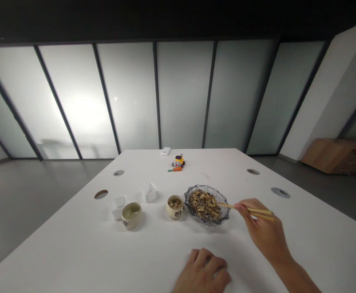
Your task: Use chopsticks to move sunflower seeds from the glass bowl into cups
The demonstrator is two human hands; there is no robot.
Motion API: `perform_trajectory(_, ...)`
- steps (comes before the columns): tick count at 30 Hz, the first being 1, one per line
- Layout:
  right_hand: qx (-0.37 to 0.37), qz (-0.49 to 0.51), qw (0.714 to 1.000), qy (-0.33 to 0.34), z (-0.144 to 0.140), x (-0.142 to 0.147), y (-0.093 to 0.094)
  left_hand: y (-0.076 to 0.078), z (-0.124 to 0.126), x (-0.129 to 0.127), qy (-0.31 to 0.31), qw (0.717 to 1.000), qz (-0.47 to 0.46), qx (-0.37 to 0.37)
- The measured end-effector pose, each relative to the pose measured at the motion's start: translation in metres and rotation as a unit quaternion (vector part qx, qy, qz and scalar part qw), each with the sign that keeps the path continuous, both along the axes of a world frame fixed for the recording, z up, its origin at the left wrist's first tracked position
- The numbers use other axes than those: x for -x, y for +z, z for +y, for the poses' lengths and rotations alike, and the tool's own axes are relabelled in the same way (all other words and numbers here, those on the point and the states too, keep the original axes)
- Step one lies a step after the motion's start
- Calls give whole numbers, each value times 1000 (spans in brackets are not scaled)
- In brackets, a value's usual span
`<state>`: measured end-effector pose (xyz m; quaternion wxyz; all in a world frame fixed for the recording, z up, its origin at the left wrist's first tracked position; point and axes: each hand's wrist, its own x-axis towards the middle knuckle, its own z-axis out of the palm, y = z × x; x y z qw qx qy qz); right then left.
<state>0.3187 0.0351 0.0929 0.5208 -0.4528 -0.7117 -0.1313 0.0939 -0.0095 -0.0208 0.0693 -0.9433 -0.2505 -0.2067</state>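
White worktop (74, 244) fills most of the view, with cable holes along both edges. From my seat the thing that matters is the glass dish (207, 204), heaped with mixed nuts or seeds, sitting right of centre. It lies to the left of the right hand (261, 230), just beyond the knuckles. The right hand is the nearer one by far. The left hand (202, 273) rests on the worktop at the near edge, well apart from the dish, fingers curled under and holding nothing I can see.

Chopsticks (248, 211) are pinched in the right fingers; their long axis runs almost flat, right to left, tips over the dish's right rim and just into the pile (I can't tell if a piece is caught between the tips).

Just beside the dish on the left is a small cup (175, 206) with a few pieces in it. Further left stands an empty-looking cup (132, 215), with two white square dishes (149, 192) behind. A small toy (178, 162) and a white box (165, 151) sit at the far end.
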Motion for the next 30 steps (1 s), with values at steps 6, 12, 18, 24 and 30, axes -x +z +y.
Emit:
perform_trajectory(6,27,8,1000,11,2,-1,-5,7,-3,0,3,1000,18,11)
perform_trajectory(12,30,-9,999,19,0,-1,-2,4,-1,-1,0,1000,15,21)
perform_trajectory(18,17,3,1000,3,-1,0,-1,6,-2,1,0,999,12,38)
perform_trajectory(24,21,1,1000,-6,0,0,-1,7,-2,1,1,999,17,30)
perform_trajectory(30,45,-3,999,12,0,0,-3,9,-2,1,0,1000,18,25)
